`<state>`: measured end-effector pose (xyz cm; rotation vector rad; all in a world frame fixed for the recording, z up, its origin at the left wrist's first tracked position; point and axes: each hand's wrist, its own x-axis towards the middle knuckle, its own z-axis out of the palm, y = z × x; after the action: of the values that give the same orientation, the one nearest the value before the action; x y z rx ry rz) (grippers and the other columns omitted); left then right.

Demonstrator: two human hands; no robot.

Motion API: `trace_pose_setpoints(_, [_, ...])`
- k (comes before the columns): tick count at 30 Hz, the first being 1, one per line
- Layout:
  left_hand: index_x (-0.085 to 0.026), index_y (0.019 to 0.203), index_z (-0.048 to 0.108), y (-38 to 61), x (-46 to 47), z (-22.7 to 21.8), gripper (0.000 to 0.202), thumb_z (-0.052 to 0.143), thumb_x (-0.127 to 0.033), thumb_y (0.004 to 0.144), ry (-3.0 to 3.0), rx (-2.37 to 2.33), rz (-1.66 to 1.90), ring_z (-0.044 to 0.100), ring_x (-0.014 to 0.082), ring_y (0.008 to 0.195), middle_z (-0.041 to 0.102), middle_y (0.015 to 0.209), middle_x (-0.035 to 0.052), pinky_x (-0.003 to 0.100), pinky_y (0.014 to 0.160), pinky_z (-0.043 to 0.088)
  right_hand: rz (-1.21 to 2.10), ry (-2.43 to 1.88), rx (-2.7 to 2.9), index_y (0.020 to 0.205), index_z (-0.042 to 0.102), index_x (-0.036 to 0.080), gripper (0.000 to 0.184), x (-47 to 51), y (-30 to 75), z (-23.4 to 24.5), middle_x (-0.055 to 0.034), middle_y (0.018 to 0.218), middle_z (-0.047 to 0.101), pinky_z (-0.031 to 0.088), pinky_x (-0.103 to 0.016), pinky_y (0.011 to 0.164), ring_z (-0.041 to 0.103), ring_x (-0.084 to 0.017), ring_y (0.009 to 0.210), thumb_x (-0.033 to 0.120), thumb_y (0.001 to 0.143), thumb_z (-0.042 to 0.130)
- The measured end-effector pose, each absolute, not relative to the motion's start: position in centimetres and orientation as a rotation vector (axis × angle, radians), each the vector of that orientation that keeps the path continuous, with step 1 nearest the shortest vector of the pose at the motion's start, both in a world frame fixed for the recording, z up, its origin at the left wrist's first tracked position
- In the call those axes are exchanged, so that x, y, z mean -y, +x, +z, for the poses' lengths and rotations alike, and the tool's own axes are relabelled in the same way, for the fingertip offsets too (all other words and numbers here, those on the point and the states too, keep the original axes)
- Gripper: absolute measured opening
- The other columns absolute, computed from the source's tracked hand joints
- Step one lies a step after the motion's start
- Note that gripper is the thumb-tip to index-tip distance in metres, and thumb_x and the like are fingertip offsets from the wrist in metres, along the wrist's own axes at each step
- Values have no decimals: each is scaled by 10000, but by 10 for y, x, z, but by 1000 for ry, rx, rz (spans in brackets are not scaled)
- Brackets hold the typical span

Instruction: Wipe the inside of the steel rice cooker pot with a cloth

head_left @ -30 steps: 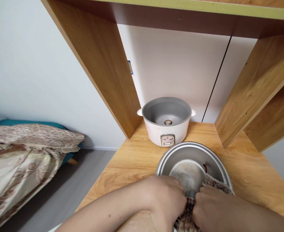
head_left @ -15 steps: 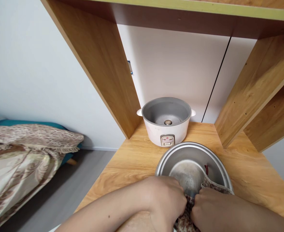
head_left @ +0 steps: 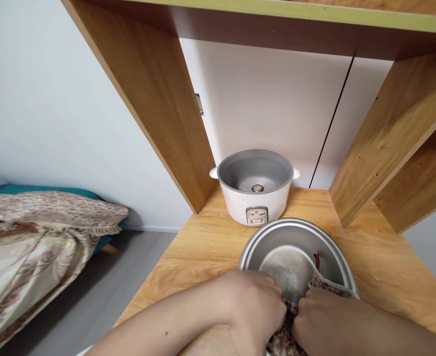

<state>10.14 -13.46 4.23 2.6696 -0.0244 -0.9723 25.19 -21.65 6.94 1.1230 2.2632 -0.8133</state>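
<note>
A grey metal inner pot (head_left: 288, 267) stands on the wooden desk, its near side covered by my hands. Over its near part lies a brown patterned cloth (head_left: 286, 331) with a pale edging and a dark red loop. My left hand (head_left: 257, 306) is closed in a fist on the cloth. Close beside it, my right hand (head_left: 320, 316) is also closed on the cloth, knuckles up. The fingertips of both are hidden beneath. Just behind the pot sits a white rice cooker (head_left: 255, 200) with no lid or pot in it, its heating plate showing.
The wooden desktop (head_left: 196, 247) is bounded by upright boards (head_left: 144, 94) (head_left: 399, 128) at left and right. A shelf (head_left: 277, 32) runs overhead. At the far left, a fringed blanket (head_left: 55, 212) covers a teal piece of furniture on the grey floor (head_left: 129, 262).
</note>
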Motion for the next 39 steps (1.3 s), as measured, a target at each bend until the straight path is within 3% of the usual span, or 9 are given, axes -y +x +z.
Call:
trace_pose_setpoints(6, [-238, 510, 611, 98, 132, 33, 360, 856, -451, 663, 2663, 16, -901, 475, 187, 422, 654, 511, 28, 373, 542, 494, -819, 1134, -2287, 1064, 880, 68, 398, 218, 256, 67, -193, 1077, 870, 466, -368, 696, 811, -290, 925, 359, 1046, 609])
trace_pose_setpoints(10, [-267, 429, 457, 95, 131, 26, 493, 864, -460, 630, 2640, 4, -799, 438, 183, 389, 573, 438, 11, 377, 504, 463, -820, 1178, -2314, 1020, 881, 101, 348, 219, 258, 66, -166, 1028, 874, 446, -348, 640, 784, -260, 840, 330, 1016, 618])
trace_pose_setpoints(16, [-250, 521, 615, 97, 132, 31, 323, 840, -440, 652, 2634, -13, -940, 485, 194, 421, 634, 492, 16, 374, 530, 488, -819, 1163, -2358, 1008, 878, 96, 374, 219, 257, 64, -176, 1027, 871, 435, -353, 636, 765, -259, 820, 367, 1017, 619])
trace_pose_setpoints(23, [-271, 454, 317, 100, 133, 38, 589, 864, -404, 626, 2643, -2, -922, 398, 154, 392, 545, 431, -4, 347, 496, 440, -770, 1134, -2286, 1058, 879, 83, 408, 218, 254, 73, -185, 1055, 870, 451, -350, 646, 789, -274, 885, 378, 1041, 599])
trace_pose_setpoints(31, [-267, 448, 313, 100, 134, 40, 597, 864, -414, 625, 2639, 2, -949, 401, 152, 392, 545, 428, -5, 342, 491, 443, -802, 1124, -2280, 1077, 878, 64, 400, 217, 254, 72, -189, 1096, 868, 469, -363, 707, 802, -278, 930, 352, 1054, 601])
trace_pose_setpoints(39, [-285, 410, 257, 95, 131, 24, 671, 867, -502, 586, 2628, -1, -757, 391, 169, 383, 476, 378, -7, 374, 484, 431, -778, 1150, -2268, 1029, 884, 98, 372, 218, 255, 72, -174, 1016, 871, 452, -345, 641, 774, -261, 831, 343, 1014, 605])
